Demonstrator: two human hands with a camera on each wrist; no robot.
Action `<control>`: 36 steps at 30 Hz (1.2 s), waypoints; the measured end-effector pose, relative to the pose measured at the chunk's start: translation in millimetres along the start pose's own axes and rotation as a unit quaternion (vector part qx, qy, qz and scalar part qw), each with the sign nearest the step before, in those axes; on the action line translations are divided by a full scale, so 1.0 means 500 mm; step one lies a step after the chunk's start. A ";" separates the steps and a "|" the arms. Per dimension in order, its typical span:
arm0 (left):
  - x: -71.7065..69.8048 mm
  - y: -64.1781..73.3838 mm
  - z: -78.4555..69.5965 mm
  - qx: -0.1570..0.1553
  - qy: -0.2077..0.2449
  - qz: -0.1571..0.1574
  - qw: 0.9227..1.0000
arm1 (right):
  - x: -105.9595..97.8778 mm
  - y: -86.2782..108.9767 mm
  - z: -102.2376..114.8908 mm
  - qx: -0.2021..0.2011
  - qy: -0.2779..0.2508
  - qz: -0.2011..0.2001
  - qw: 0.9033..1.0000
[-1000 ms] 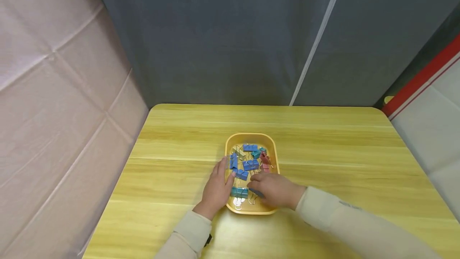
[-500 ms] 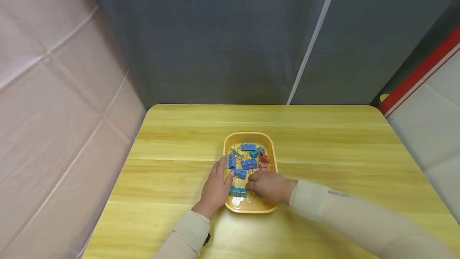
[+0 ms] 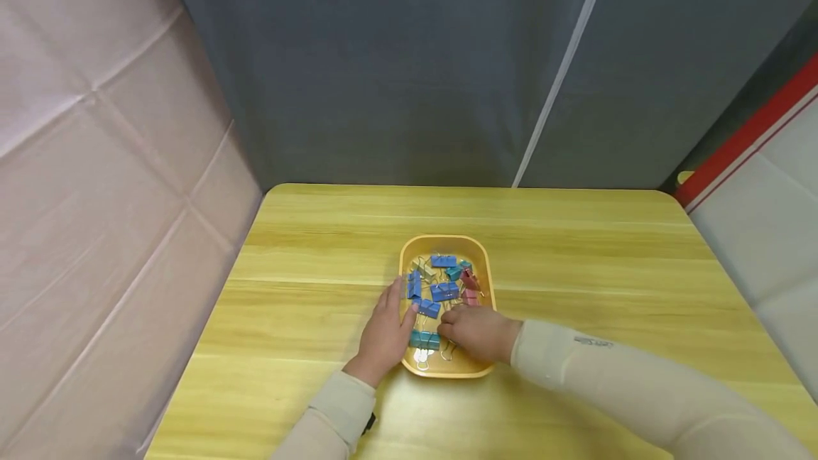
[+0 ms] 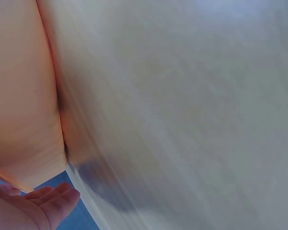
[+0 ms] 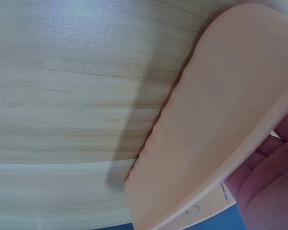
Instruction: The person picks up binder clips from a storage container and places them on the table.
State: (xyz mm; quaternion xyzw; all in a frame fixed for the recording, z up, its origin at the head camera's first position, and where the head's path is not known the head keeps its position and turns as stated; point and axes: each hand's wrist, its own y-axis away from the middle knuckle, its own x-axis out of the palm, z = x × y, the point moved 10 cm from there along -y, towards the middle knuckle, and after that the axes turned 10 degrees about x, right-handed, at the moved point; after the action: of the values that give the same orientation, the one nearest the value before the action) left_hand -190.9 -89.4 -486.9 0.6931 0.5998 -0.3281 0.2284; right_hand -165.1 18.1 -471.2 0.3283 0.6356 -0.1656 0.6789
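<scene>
In the head view, a yellow tray with round corners [image 3: 447, 238] sits on the yellow wood-grain tabletop [image 3: 588, 254], low in the middle of the frame. Inside lie blue metal binder clips [image 3: 445, 292], a teal one [image 3: 424, 340] at the lower left, a pale yellow one [image 3: 427, 272] at the upper left, and red ones [image 3: 470, 280] on the right. The left hand [image 3: 383, 332] is at the tray's left side, fingers nearly straight, thumb over the rim. The right hand [image 3: 479, 333] dips in with bent fingers; I cannot tell what it holds.

In the left wrist view, the left hand's fingers show at the lower left, by the tray.

In the right wrist view, the right hand is at the lower right, partly behind the tray's wall.
</scene>
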 end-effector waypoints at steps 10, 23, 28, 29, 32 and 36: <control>0.005 0.000 0.003 -0.005 0.002 0.006 1.000 | 0.009 -0.007 0.003 -0.004 0.025 0.008 1.000; 0.004 0.001 -0.002 0.008 0.003 0.001 1.000 | -0.002 -0.003 0.008 -0.025 0.034 -0.020 0.999; 0.005 0.001 -0.002 0.008 0.003 0.001 1.000 | -0.003 -0.003 0.008 -0.027 0.032 -0.015 0.999; 0.005 0.001 -0.002 0.007 0.002 0.002 1.000 | -0.004 -0.003 0.008 -0.028 0.032 -0.016 0.999; 0.005 0.001 -0.002 0.003 0.002 0.003 1.000 | -0.007 -0.003 0.008 -0.029 0.027 -0.019 0.999; 0.006 0.002 0.001 -0.002 0.002 0.005 1.000 | -0.019 -0.002 0.007 -0.030 0.020 -0.033 0.999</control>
State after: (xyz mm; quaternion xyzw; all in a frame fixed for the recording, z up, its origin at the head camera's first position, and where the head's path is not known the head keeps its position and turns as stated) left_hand -189.8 -87.8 -489.4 0.6966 0.5972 -0.3243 0.2302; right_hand -164.4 13.0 -462.3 0.2899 0.6642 -0.1623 0.6697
